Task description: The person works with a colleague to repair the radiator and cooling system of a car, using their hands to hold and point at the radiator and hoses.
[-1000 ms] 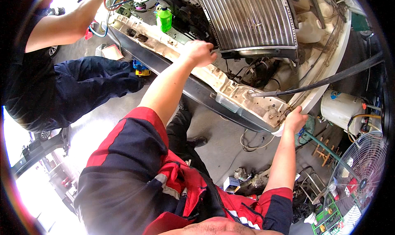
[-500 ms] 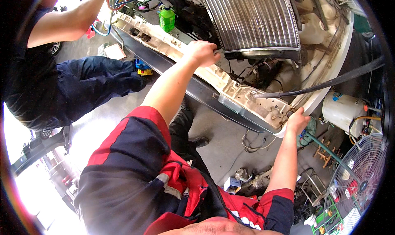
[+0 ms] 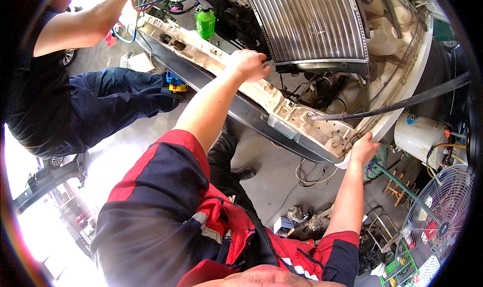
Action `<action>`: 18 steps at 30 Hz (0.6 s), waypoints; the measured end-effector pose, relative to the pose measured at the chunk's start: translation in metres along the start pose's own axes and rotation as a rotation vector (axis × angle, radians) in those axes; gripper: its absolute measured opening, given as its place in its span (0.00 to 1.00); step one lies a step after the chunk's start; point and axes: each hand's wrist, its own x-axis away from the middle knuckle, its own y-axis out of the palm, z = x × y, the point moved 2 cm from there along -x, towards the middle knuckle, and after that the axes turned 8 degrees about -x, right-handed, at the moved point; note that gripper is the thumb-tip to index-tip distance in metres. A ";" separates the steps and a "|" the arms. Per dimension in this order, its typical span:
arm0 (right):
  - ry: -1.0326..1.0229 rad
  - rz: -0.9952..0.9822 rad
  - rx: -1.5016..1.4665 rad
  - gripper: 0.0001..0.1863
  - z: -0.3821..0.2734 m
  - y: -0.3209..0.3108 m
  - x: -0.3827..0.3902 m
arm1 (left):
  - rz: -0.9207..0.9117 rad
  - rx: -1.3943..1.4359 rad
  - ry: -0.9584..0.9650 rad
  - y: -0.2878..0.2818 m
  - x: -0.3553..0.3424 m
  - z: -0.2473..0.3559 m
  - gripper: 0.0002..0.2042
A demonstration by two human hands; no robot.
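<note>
At a car's opened front, my left hand (image 3: 246, 67) rests with bent fingers over the inner edge of a long cream metal crossmember (image 3: 275, 97), beside a silver finned radiator (image 3: 307, 20). My right hand (image 3: 363, 147) grips the right end of that front structure, where it meets the white fender (image 3: 412, 78). A thick black rod or hose (image 3: 397, 101) slants across from the crossmember above my right hand. A dark bumper strip (image 3: 251, 118) runs along the near side. A green fluid bottle (image 3: 205, 23) stands farther left.
A co-worker (image 3: 50, 106) is at my left, an arm raised by coloured hoses (image 3: 143, 0). To my right are a white tank (image 3: 415, 141), a large caged fan (image 3: 437, 226) and a green pole (image 3: 397, 181). Cables and assorted parts (image 3: 302, 216) lie on the floor (image 3: 271, 176).
The whole view has shifted slightly to the right. My hands hold the same places on the car, and the co-worker's raised arm has moved very little.
</note>
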 end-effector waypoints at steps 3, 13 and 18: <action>0.001 0.002 -0.003 0.35 -0.001 -0.001 0.001 | 0.001 -0.003 0.001 0.000 0.000 0.000 0.22; -0.008 0.006 -0.008 0.35 0.003 0.002 -0.002 | 0.018 -0.007 0.007 0.001 0.000 0.000 0.22; 0.000 0.002 -0.020 0.34 -0.001 0.000 0.001 | 0.002 -0.005 0.001 0.000 0.000 0.000 0.22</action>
